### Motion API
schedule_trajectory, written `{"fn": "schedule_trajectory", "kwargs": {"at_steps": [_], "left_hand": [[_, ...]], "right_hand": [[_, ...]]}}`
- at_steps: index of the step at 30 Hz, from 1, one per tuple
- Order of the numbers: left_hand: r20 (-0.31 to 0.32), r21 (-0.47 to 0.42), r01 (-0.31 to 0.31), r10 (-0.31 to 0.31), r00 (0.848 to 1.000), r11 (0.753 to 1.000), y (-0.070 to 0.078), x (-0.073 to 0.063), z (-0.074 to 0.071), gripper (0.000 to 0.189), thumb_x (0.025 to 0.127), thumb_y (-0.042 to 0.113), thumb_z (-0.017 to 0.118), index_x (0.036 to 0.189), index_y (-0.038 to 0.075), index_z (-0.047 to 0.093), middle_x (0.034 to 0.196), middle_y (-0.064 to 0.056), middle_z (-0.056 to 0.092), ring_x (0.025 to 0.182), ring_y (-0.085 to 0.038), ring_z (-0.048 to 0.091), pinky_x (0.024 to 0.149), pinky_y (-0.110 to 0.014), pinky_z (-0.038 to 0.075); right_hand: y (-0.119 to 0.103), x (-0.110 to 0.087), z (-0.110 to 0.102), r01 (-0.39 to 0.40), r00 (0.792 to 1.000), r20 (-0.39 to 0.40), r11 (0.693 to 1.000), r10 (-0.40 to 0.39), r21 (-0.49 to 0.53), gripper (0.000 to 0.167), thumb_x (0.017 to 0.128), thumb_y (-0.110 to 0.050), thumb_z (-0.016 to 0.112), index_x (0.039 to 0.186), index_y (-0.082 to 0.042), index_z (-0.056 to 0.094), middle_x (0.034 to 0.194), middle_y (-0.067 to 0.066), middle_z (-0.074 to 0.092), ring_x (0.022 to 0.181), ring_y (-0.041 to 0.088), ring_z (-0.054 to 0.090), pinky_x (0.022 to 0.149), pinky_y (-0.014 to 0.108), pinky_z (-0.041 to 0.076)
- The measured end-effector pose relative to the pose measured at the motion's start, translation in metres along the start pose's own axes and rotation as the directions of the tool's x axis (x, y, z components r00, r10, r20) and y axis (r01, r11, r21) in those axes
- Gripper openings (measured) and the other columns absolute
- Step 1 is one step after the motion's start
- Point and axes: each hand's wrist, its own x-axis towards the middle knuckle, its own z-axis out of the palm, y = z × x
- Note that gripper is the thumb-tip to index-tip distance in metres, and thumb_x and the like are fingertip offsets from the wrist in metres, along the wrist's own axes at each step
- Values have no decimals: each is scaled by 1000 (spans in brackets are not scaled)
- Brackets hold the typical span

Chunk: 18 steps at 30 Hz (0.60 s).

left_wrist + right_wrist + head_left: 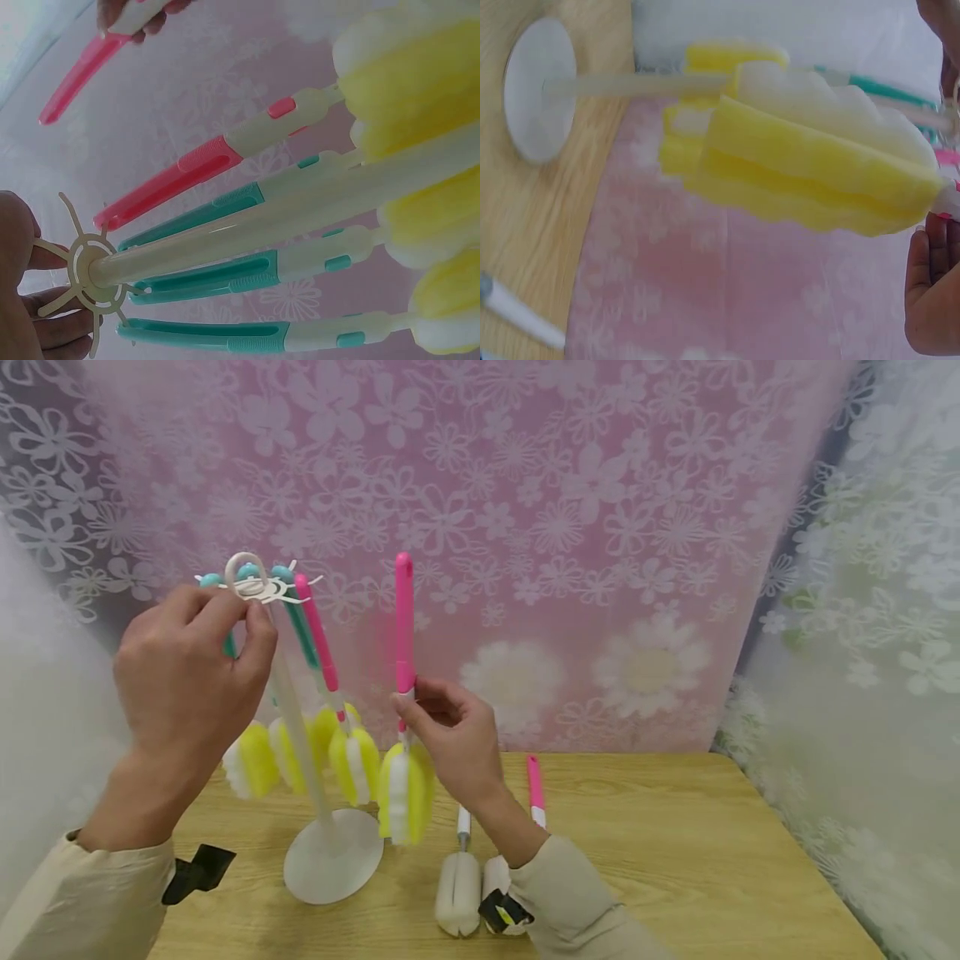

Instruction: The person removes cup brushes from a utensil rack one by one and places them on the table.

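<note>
A white stand (296,727) with a round base (333,864) rises from the table, topped by a ring of thin hooks (94,270). My left hand (191,668) grips the stand at this hooked top. From the hooks hang several teal-handled sponge brushes (210,277) and one pink-handled sponge brush (172,187), their yellow and white heads downward. To the right of the stand, my right hand (465,735) pinches another pink sponge brush (405,627) below its pink grip. That brush is upright in the air, handle up, with its yellow and white head (817,165) below the fingers.
On the wooden table (637,860) under my right forearm lies a white sponge brush (457,893). Beside it is a pink handle (536,785) and another white head, partly covered by the sleeve. A pink flowered curtain (570,568) stands behind the table.
</note>
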Motion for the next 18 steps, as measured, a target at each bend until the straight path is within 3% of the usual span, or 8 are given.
{"fn": "schedule_trajectory", "kwargs": {"at_steps": [4, 8, 14, 18], "left_hand": [[-4, -1, 3, -3, 1000, 1000, 0, 0, 0, 35, 92, 25, 44, 81, 0, 66, 78, -19, 58, 61, -40, 49, 55, -52, 37], [-5, -2, 18, -18, 1000, 1000, 1, 0, 1, 37, 92, 25, 44, 81, -3, 66, 79, -20, 58, 64, -42, 50, 57, -54, 38], [6, 4, 26, -26, 1000, 1000, 2, -1, 3, 37, 93, 25, 43, 82, -3, 65, 81, -21, 58, 65, -44, 50, 57, -55, 37], [8, 14, 19, -19, 1000, 1000, 1, -2, 2, 38, 93, 25, 43, 84, -4, 65, 83, -23, 58, 66, -46, 49, 56, -57, 36]], "right_hand": [[0, 2, -41, 2, 998, -67, 997, -7, -83, 26, 85, -21, 72, 106, -6, 69, 90, 7, 69, 81, 23, 64, 70, 28, 53], [4, 0, -94, -67, 988, -148, 971, 33, -228, 30, 84, -26, 74, 107, -7, 70, 90, 7, 70, 80, 21, 66, 69, 26, 52], [25, -18, -172, -254, 953, -262, 874, 153, -413, 38, 84, -36, 71, 107, -6, 69, 93, 9, 70, 81, 16, 64, 71, 25, 53], [45, -37, -207, -391, 916, -280, 802, 289, -451, 43, 87, -38, 68, 110, -2, 67, 94, 12, 68, 79, 17, 63, 71, 26, 54]]}}
